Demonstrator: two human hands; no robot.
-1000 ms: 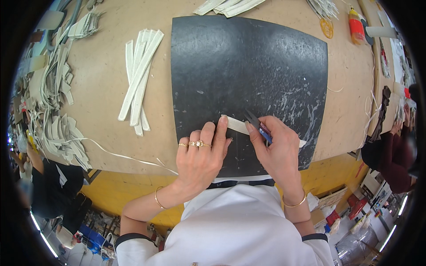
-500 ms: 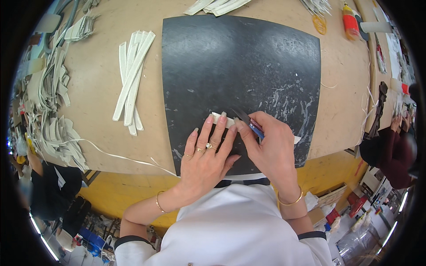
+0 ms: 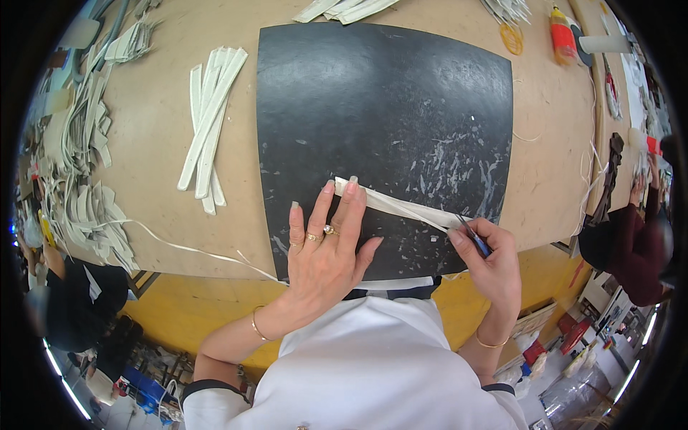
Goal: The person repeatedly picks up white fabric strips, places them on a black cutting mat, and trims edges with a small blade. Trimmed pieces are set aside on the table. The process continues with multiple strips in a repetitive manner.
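A long off-white strip [image 3: 398, 205] lies aslant on a dark cutting mat [image 3: 344, 93], in front of me. My left hand [image 3: 322, 240] is open, its fingertips pressing the strip's left end down flat. At the right end, my right hand [image 3: 491, 265] is closed around a slim blue-handled blade [image 3: 479, 244], its dark tip beside the strip. The thumb side of this hand also meets a narrow sliver [image 3: 423, 220] that runs along the strip's near edge and parts from it toward the right. How the fingers grip under the palm is hidden.
Left of the mat rests a small pile of off-white strips [image 3: 208, 129]; more strips [image 3: 344, 8] lie beyond it. Bundled pale pieces [image 3: 100, 215] line the table's left side. A red-and-yellow bottle [image 3: 562, 39] stands far right. People sit at both sides.
My right hand has moved right and nearer me with the blade, from beside the left fingers to the strip's right end. The sliver now shows along the edge. My left hand has barely shifted.
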